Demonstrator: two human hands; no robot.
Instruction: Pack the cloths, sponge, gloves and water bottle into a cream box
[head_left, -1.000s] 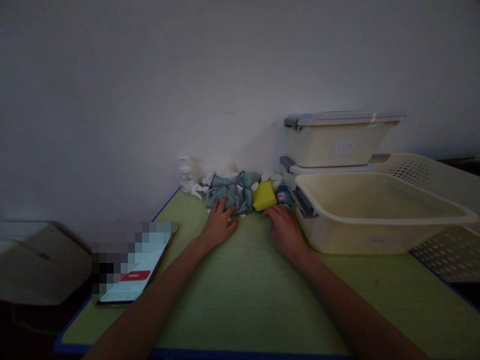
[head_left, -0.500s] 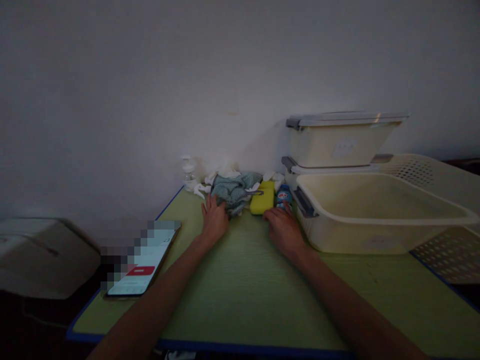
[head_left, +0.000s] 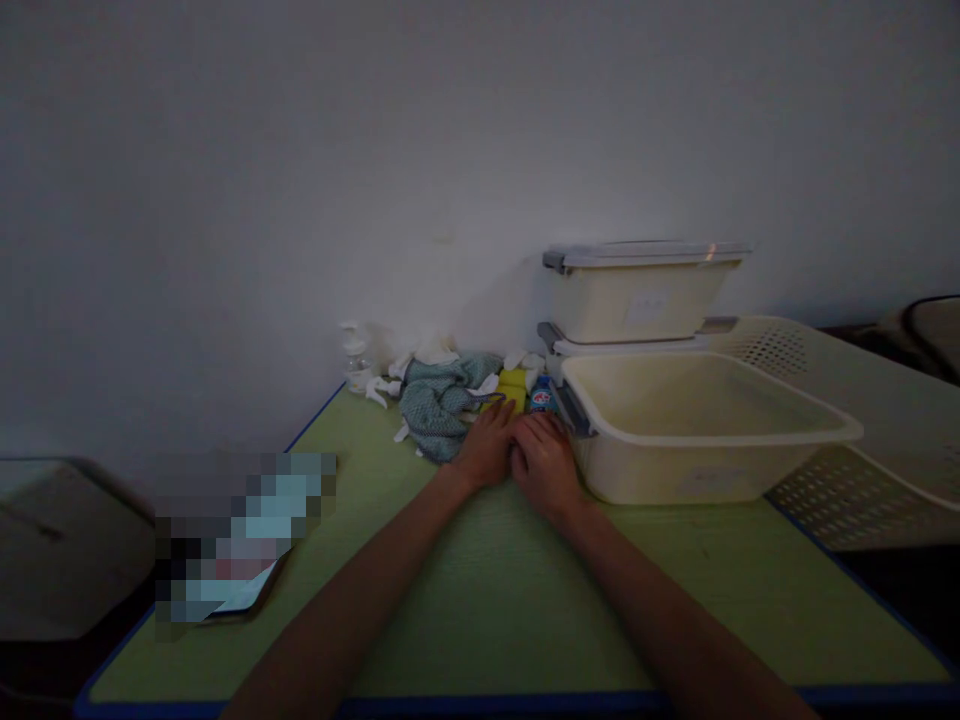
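My left hand (head_left: 486, 452) and my right hand (head_left: 541, 462) lie side by side on the green table (head_left: 450, 590), touching each other, fingers stretched flat toward the wall. The left fingertips reach the yellow sponge (head_left: 513, 385), which is partly hidden behind them. A crumpled teal cloth (head_left: 439, 402) lies just left of the left hand. A small blue bottle (head_left: 541, 397) stands right beyond the right fingertips, next to the handle of the cream tub (head_left: 697, 470).
A lidded cream box (head_left: 637, 295) is stacked behind the tub. A perforated white basket (head_left: 847, 390) sits at the right. A clear pump bottle (head_left: 354, 358) and white scraps stand by the wall. A phone (head_left: 240, 560) lies at the left edge.
My left hand has slid right, off the teal cloth, to meet the right hand at the sponge. The view has shifted, so everything sits further left and lower.
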